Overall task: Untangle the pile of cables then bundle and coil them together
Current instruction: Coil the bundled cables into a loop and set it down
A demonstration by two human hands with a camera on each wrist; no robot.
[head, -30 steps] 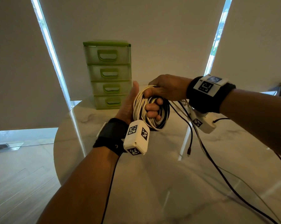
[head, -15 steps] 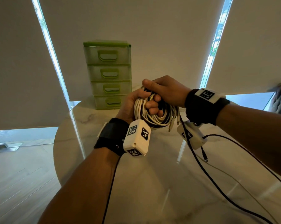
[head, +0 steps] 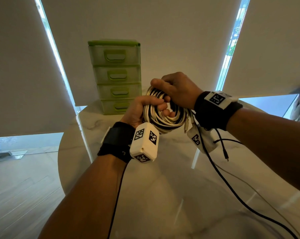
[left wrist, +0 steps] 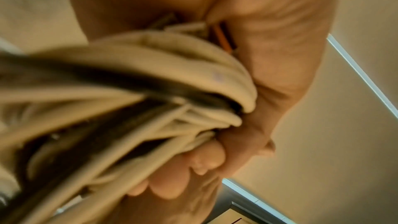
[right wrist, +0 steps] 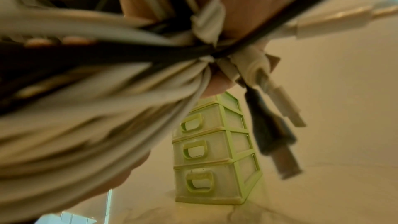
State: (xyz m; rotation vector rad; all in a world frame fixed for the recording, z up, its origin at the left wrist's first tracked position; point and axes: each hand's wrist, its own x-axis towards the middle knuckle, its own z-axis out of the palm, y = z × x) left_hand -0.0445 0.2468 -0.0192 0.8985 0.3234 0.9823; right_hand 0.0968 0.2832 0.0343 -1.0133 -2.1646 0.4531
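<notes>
Both hands are up above the far half of the marble table, with the coil of white and black cables held in the air between them. The left hand wraps its fingers through the coil's near-left side; the right hand curls over the top of the loops, and its wrist view, though blurred, seems to show plug ends dangling below the fist. A loose black cable trails down toward the table's near-right edge. Wide bare marble lies below the hands. The green drawer unit stands at the far edge, just beyond the coil. Pale roller blinds hang behind.
</notes>
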